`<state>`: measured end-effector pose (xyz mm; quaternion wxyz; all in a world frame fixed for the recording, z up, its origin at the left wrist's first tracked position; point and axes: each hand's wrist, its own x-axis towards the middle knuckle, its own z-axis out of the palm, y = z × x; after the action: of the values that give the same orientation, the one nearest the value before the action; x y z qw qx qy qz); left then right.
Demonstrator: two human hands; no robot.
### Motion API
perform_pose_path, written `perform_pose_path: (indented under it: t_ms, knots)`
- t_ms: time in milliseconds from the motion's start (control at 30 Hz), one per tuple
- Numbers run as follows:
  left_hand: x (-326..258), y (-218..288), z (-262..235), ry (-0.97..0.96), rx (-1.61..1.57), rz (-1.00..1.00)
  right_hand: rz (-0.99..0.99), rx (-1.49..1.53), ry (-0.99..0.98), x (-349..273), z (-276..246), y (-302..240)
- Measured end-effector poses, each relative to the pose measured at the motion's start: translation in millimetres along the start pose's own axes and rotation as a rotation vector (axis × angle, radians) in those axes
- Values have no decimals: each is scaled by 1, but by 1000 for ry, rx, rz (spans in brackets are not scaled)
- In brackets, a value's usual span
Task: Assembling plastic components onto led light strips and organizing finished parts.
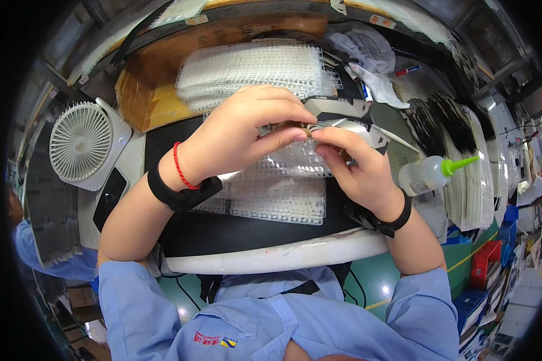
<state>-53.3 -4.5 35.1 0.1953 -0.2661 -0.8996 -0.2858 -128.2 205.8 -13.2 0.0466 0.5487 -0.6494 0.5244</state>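
My left hand point(247, 129) and my right hand point(358, 165) meet above the middle of the black work mat point(235, 240). Thumb and forefinger of each hand are pinched together around a tiny tan-brown piece point(309, 130), too small and too covered by fingers to name. Below the hands lie clear plastic sheets point(277, 201) with rows of small cells. Just beyond the fingertips stands a silver-and-black device point(337, 108), partly hidden by my hands. A thin white stick point(397, 138) slants out to its right.
A clear squeeze bottle point(420, 175) with a green nozzle stands by my right wrist. At left are a white fan point(81, 144) and a phone point(110, 195). Farther back, a wooden box point(144, 90) holds stacked gridded sheets point(253, 69). More stacked strips point(470, 174) lie right.
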Motion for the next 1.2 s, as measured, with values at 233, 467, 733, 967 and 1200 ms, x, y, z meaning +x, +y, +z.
perform_pose_path:
  t_ms: [233, 467, 733, 967, 1200]
  knots:
    - [2, 11, 2, 127, -84, -101, 21, -37, -6, 5, -5, -4]
    - [0, 11, 4, 150, -403, -352, 57, -39, -24, 5, -7, -3]
    - [-9, 1, -16, 388, -553, -454, 416, 364, 25, 7, -9, 7]
    - [-42, 40, -7, -326, -584, -109, 725, 514, 22, 11, -10, 17]
    - [-78, 62, 16, -802, -711, 89, 741, 478, 21, 12, -8, 20]
